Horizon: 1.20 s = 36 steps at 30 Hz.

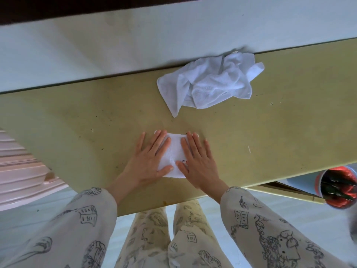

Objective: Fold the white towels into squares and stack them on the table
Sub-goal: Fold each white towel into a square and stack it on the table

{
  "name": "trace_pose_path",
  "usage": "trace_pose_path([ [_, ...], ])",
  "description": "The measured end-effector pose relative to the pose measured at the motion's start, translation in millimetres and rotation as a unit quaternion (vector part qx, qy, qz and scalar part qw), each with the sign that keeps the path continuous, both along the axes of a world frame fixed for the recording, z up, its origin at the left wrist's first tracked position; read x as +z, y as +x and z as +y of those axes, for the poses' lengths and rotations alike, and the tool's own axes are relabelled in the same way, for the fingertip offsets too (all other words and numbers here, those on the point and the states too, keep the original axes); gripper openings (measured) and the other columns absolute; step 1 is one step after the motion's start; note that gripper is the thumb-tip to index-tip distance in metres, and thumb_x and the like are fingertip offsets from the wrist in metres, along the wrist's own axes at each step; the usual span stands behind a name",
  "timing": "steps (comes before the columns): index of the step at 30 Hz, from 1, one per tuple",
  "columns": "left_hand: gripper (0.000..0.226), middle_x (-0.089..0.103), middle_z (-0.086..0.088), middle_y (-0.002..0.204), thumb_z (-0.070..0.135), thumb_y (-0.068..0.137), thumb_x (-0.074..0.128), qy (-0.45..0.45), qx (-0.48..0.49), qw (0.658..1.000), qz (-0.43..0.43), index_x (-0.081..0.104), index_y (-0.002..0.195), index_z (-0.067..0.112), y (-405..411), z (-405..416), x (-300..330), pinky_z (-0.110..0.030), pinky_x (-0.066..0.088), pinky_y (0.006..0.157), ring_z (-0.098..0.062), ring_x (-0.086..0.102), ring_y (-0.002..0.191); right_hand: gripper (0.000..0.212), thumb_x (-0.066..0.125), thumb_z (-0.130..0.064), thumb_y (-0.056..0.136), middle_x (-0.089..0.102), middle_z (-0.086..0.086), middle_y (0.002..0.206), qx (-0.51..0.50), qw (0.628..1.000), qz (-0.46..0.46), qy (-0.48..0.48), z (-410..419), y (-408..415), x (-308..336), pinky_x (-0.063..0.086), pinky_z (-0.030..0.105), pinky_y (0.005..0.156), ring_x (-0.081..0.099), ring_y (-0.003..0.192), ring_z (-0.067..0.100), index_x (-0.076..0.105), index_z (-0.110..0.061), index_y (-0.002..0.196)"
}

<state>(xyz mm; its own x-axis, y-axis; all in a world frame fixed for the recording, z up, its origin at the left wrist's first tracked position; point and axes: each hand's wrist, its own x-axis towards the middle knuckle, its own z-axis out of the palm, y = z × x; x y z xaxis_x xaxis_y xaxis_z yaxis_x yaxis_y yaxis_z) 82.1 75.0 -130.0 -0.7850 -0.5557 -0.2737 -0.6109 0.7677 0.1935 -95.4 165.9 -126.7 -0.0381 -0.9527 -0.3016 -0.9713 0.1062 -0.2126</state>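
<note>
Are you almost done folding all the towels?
Not yet. One towel is folded into a square, and the left hand and right hand press it flat. The crumpled pile further back is still unfolded. No stack shows yet.

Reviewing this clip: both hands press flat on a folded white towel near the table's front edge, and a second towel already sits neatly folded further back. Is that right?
Not quite. The head view shows the second towel lying crumpled and unfolded further back on the table, not neatly folded. The rest holds: the left hand and right hand press flat on the folded white towel near the front edge.
</note>
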Motion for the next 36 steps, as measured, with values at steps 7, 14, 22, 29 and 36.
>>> trace_pose_path([
  [7, 0.037, 0.062, -0.007, 0.115, 0.024, 0.083, 0.041, -0.040, 0.178, 0.976, 0.122, 0.045, 0.119, 0.013, -15.8, 9.9, 23.6, -0.039, 0.030, 0.090, -0.023, 0.057, 0.100, 0.036, 0.049, -0.006, 0.086, 0.058, 0.018, 0.125, -0.210, 0.951, -0.188, -0.129, -15.9, -8.8, 34.3, 0.049, 0.034, 0.090, 0.058, 0.112, 0.032, 0.058, -0.003, 0.121],
  [14, 0.051, 0.056, -0.010, 0.104, 0.038, 0.074, 0.073, 0.032, 0.194, 0.980, 0.035, 0.055, 0.112, 0.008, -49.0, -21.8, 30.6, -0.044, 0.034, 0.084, -0.030, 0.053, 0.098, 0.025, 0.054, -0.010, 0.088, 0.055, 0.011, 0.111, -0.400, 0.886, -0.234, 0.013, -32.7, -12.7, 42.7, 0.030, 0.020, 0.072, 0.052, 0.092, 0.021, 0.055, -0.005, 0.113],
  [22, 0.042, 0.054, -0.003, 0.113, 0.041, 0.077, 0.066, 0.168, 0.193, 0.954, -0.153, 0.052, 0.107, 0.015, -80.1, -32.3, 36.9, -0.042, 0.030, 0.096, -0.025, 0.045, 0.112, 0.038, 0.057, -0.017, 0.088, 0.050, 0.010, 0.119, -0.380, 0.895, -0.225, 0.071, -19.0, -1.4, 39.5, 0.040, 0.032, 0.090, 0.050, 0.108, 0.027, 0.048, -0.007, 0.124],
  [29, 0.020, 0.049, -0.001, 0.093, 0.018, 0.082, 0.064, 0.354, 0.182, 0.916, -0.048, 0.046, 0.092, 0.014, -65.4, -34.3, 55.1, -0.024, 0.037, 0.065, -0.018, 0.047, 0.078, 0.047, 0.065, -0.025, 0.082, 0.051, 0.007, 0.115, -0.308, 0.909, -0.261, 0.103, -21.7, -12.3, 41.6, 0.040, 0.030, 0.087, 0.047, 0.105, 0.022, 0.047, -0.014, 0.125],
  [36, 0.023, 0.046, 0.008, 0.074, 0.016, 0.082, 0.063, 0.430, 0.272, 0.851, 0.127, 0.042, 0.077, 0.025, -24.4, -26.9, 99.8, -0.020, 0.032, 0.060, -0.009, 0.041, 0.066, 0.030, 0.067, -0.030, 0.083, 0.056, 0.001, 0.118, -0.151, 0.936, -0.298, 0.112, -30.4, -22.2, 65.5, 0.033, 0.029, 0.096, 0.042, 0.114, 0.020, 0.063, -0.010, 0.104],
])
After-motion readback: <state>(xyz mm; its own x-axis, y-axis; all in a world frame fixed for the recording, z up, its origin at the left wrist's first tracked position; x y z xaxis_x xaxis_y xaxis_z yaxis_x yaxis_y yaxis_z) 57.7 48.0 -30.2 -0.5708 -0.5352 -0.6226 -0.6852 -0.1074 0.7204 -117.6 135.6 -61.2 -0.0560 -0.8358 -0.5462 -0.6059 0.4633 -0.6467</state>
